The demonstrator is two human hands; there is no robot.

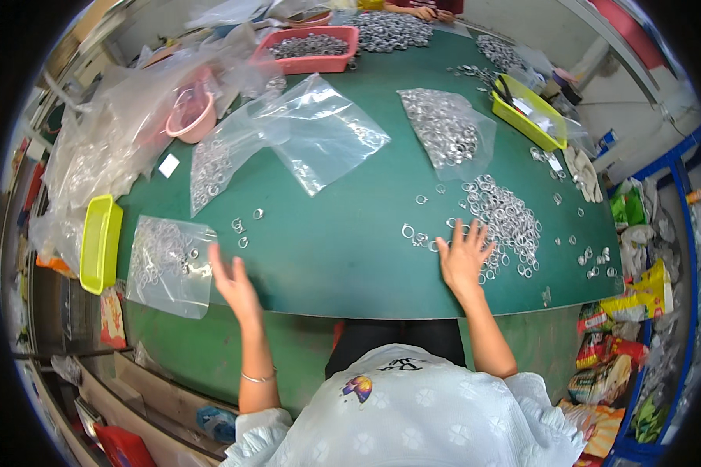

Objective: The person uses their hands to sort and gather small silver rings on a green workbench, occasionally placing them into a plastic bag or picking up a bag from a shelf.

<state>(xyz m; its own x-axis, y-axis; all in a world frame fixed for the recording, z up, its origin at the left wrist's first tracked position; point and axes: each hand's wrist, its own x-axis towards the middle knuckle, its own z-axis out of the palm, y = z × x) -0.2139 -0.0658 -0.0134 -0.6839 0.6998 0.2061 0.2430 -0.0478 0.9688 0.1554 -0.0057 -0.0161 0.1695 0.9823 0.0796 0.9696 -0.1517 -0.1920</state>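
Fingers spread, my right hand (464, 257) lies at the near left edge of a pile of small silvery metal rings (508, 222). It seems to touch some of them; nothing is gripped. My left hand (236, 289) is slightly blurred and open, beside a clear plastic bag (199, 300) with wire-like rings in it. Several loose rings (243, 226) lie on the green tabletop just beyond that hand. A few more rings (417, 233) are scattered left of the pile. Past the pile rests a fuller clear bag of rings (448, 132).
On the table (327, 249) stand a yellow-green tray (101, 245), a pink basin (308, 66) of metal parts, a small pink basket (191, 115) and a lime tray (528, 117). Clear bags (323, 140) lie mid-table. Across it, another person's hands (432, 14) are near a large heap (382, 33).
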